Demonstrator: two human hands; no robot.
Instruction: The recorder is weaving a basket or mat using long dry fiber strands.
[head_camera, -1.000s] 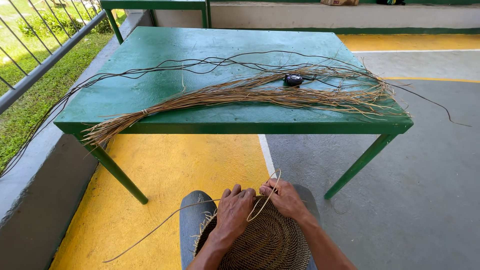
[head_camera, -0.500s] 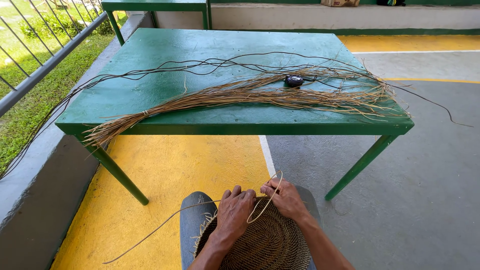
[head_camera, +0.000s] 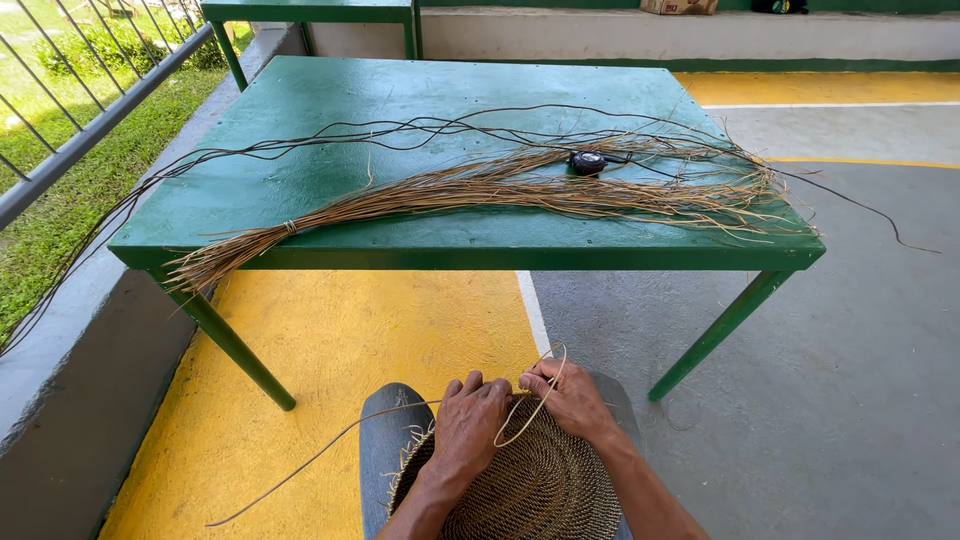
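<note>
The person sits facing a green rectangular metal table (head_camera: 330, 120), with a round, dark brown coiled woven basket (head_camera: 530, 490) resting on the lap at six o'clock of the view. Both hands are together at the basket's far rim. The left hand (head_camera: 470, 420) lies fingers-down on the weave, pressing the rim; whether it also pinches anything cannot be told. The right hand (head_camera: 575, 398) touches it at its three o'clock side and is closed on a thin pale fibre strand (head_camera: 530, 415), which loops up between the two hands. A longer tail of the same kind of strand (head_camera: 300, 468) trails off toward eight o'clock over the yellow painted floor (head_camera: 380, 330).

On the table, at twelve o'clock from the hands, lies a long tied bundle of tan dried straw (head_camera: 480, 190), its bound end hanging past the table edge at ten o'clock. Thin dark vine-like stems (head_camera: 330, 135) sprawl across the top beside it, and a small black round object (head_camera: 587, 161) sits on the bundle at one o'clock.

Judging from this grip, the stitch would go best with the left hand holding the coil firm against the rim while the right draws the loop down evenly, so that it closes without kinking. The trailing tail should stay free of the knees.
</note>
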